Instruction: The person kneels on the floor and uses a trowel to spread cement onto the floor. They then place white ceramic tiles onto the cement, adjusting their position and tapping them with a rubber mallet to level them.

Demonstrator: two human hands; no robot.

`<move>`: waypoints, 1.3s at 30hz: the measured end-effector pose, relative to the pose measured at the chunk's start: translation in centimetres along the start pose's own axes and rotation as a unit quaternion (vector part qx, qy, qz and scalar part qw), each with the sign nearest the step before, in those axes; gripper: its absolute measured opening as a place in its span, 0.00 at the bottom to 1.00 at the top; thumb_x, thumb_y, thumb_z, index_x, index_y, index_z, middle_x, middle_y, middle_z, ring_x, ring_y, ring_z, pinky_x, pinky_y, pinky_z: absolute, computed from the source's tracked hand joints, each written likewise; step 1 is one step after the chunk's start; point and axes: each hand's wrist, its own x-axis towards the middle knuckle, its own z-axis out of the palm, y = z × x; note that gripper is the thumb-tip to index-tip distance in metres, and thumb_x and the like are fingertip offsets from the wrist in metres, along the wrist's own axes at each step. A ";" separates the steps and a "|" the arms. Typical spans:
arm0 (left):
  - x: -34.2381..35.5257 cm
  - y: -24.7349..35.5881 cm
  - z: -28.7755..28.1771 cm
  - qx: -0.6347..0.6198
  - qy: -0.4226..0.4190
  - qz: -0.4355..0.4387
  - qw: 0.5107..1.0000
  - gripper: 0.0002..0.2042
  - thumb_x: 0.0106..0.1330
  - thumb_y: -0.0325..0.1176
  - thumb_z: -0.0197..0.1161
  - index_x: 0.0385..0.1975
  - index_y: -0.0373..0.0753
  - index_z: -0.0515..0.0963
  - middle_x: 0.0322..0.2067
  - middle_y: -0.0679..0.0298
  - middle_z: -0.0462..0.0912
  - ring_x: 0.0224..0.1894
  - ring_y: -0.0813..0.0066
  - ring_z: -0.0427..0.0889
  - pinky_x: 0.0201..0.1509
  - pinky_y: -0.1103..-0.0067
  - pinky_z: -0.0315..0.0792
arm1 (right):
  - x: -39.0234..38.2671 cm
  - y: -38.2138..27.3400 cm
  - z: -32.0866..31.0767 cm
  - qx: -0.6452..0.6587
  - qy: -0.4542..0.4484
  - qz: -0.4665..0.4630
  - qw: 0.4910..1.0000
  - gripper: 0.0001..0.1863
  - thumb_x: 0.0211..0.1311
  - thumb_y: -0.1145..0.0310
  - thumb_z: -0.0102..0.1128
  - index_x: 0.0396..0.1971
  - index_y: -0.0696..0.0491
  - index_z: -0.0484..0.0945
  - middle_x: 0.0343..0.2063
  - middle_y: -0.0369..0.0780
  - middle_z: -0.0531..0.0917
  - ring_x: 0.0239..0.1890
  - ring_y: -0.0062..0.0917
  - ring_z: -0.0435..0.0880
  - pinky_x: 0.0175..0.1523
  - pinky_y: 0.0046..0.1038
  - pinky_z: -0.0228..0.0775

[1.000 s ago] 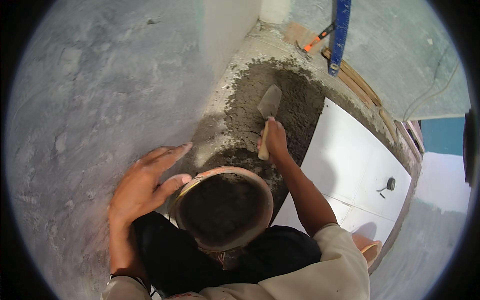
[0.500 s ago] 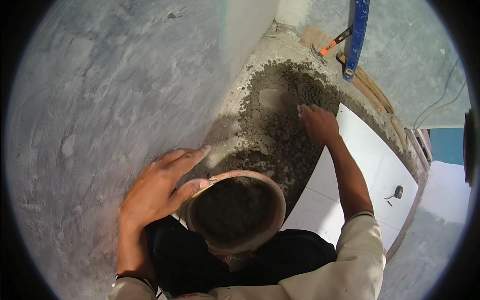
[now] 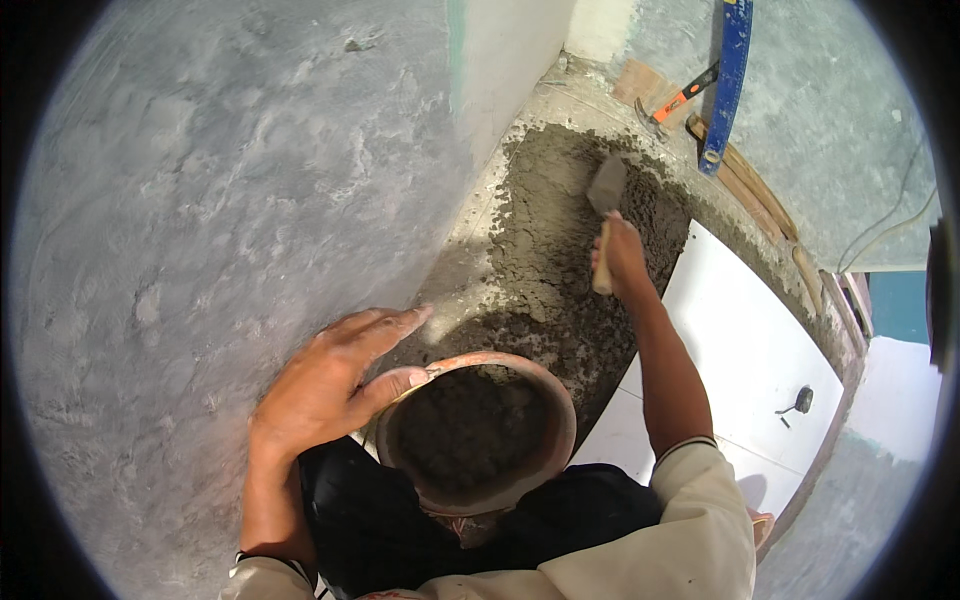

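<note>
My right hand (image 3: 626, 258) is closed round the pale wooden handle of a trowel (image 3: 607, 187). Its grey blade points away from me, over the far right part of the wet mortar (image 3: 545, 210) spread on the floor. My left hand (image 3: 330, 385) is at the left rim of a round bucket (image 3: 568, 400), thumb touching the rim and fingers stretched out and apart. Dark mortar (image 3: 470, 430) fills the lower part of the bucket, which stands between my knees.
White tiles (image 3: 735, 320) lie right of the mortar, with a small dark object (image 3: 800, 400) on them. A claw hammer (image 3: 680, 97), a blue level (image 3: 730, 80) and wooden strips (image 3: 750, 190) lie along the far right wall. A grey wall (image 3: 200, 250) rises close on my left.
The trowel has swung from pointing left across the mortar to pointing away from me, leaving a smoother patch. The whole view has shifted slightly. My left hand stays at the bucket.
</note>
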 end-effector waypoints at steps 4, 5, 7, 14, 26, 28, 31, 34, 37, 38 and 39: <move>0.5 0.5 0.0 0.026 -0.004 0.018 0.999 0.29 0.69 0.48 0.67 0.66 0.41 0.75 0.57 0.50 0.81 0.58 0.47 0.80 0.62 0.62 0.75 | 2.8 -0.8 7.2 -0.050 -0.035 -0.004 0.998 0.24 0.80 0.49 0.45 0.53 0.58 0.67 0.29 0.41 0.75 0.21 0.26 0.76 0.24 0.33 0.73; 0.6 0.6 0.0 0.023 -0.007 0.015 1.000 0.29 0.69 0.47 0.67 0.66 0.41 0.74 0.57 0.50 0.81 0.58 0.47 0.80 0.62 0.62 0.75 | 3.5 -1.1 8.5 -0.068 -0.063 -0.006 0.996 0.24 0.80 0.50 0.45 0.55 0.58 0.66 0.29 0.40 0.74 0.21 0.25 0.75 0.24 0.31 0.72; 0.5 0.6 -0.1 0.013 -0.014 0.003 1.000 0.28 0.69 0.47 0.66 0.66 0.40 0.74 0.57 0.50 0.81 0.59 0.47 0.80 0.62 0.62 0.75 | 4.4 -1.7 10.4 -0.104 -0.060 -0.006 0.993 0.24 0.80 0.50 0.45 0.57 0.58 0.65 0.30 0.41 0.74 0.21 0.25 0.75 0.25 0.32 0.72; 0.2 -0.5 0.2 0.014 -0.006 0.010 1.000 0.27 0.70 0.47 0.66 0.64 0.38 0.75 0.58 0.50 0.81 0.60 0.47 0.79 0.63 0.62 0.74 | -0.3 -1.8 4.4 -0.510 -0.095 -0.150 0.842 0.28 0.78 0.48 0.43 0.52 0.61 0.73 0.45 0.59 0.83 0.48 0.57 0.83 0.57 0.54 0.71; 0.5 -0.5 0.2 0.003 -0.007 0.011 1.000 0.26 0.70 0.47 0.66 0.62 0.36 0.77 0.57 0.49 0.81 0.61 0.46 0.79 0.63 0.60 0.74 | 4.3 -7.7 2.8 -0.648 -0.061 -0.280 0.705 0.24 0.79 0.51 0.42 0.51 0.57 0.75 0.44 0.58 0.84 0.50 0.55 0.83 0.55 0.55 0.74; 0.6 -0.5 0.3 0.002 -0.006 0.012 1.000 0.26 0.70 0.47 0.66 0.62 0.36 0.77 0.57 0.49 0.81 0.61 0.46 0.79 0.63 0.60 0.75 | 5.9 -7.5 3.2 -0.652 -0.016 -0.247 0.717 0.24 0.78 0.51 0.43 0.51 0.57 0.76 0.45 0.58 0.84 0.50 0.55 0.83 0.56 0.54 0.74; 0.5 -0.5 0.2 0.008 -0.010 0.004 1.000 0.26 0.70 0.47 0.66 0.62 0.37 0.77 0.58 0.49 0.81 0.61 0.47 0.79 0.63 0.60 0.74 | 7.7 -7.7 3.3 -0.641 0.004 -0.241 0.729 0.23 0.78 0.52 0.44 0.52 0.57 0.76 0.45 0.58 0.84 0.51 0.54 0.83 0.57 0.53 0.74; 0.3 -0.4 0.2 0.017 -0.006 -0.002 1.000 0.26 0.71 0.47 0.65 0.63 0.38 0.76 0.58 0.49 0.81 0.61 0.47 0.79 0.63 0.61 0.74 | 7.5 -8.1 1.4 -0.598 -0.010 -0.211 0.773 0.23 0.78 0.52 0.44 0.47 0.59 0.77 0.42 0.57 0.85 0.46 0.54 0.85 0.51 0.51 0.76; 0.3 -0.6 0.2 0.013 -0.012 0.001 1.000 0.26 0.71 0.47 0.65 0.64 0.39 0.76 0.58 0.50 0.81 0.61 0.47 0.79 0.64 0.61 0.74 | 5.3 -8.3 -3.2 -0.464 -0.013 -0.087 0.882 0.26 0.77 0.52 0.46 0.37 0.63 0.77 0.35 0.55 0.84 0.32 0.51 0.86 0.40 0.47 0.76; 0.4 -0.7 0.2 0.012 -0.013 0.003 1.000 0.27 0.71 0.48 0.65 0.64 0.39 0.76 0.58 0.50 0.81 0.61 0.47 0.79 0.64 0.61 0.74 | 4.7 -8.2 -4.7 -0.397 0.005 -0.052 0.916 0.25 0.77 0.51 0.48 0.38 0.62 0.76 0.33 0.53 0.83 0.27 0.45 0.83 0.36 0.46 0.75; 0.5 -0.8 0.3 0.010 -0.015 0.005 1.000 0.27 0.71 0.48 0.65 0.64 0.39 0.76 0.58 0.49 0.81 0.62 0.47 0.78 0.64 0.61 0.74 | 4.2 -8.2 -6.0 -0.328 0.023 -0.017 0.944 0.25 0.77 0.50 0.49 0.39 0.62 0.76 0.30 0.51 0.83 0.22 0.40 0.81 0.33 0.44 0.74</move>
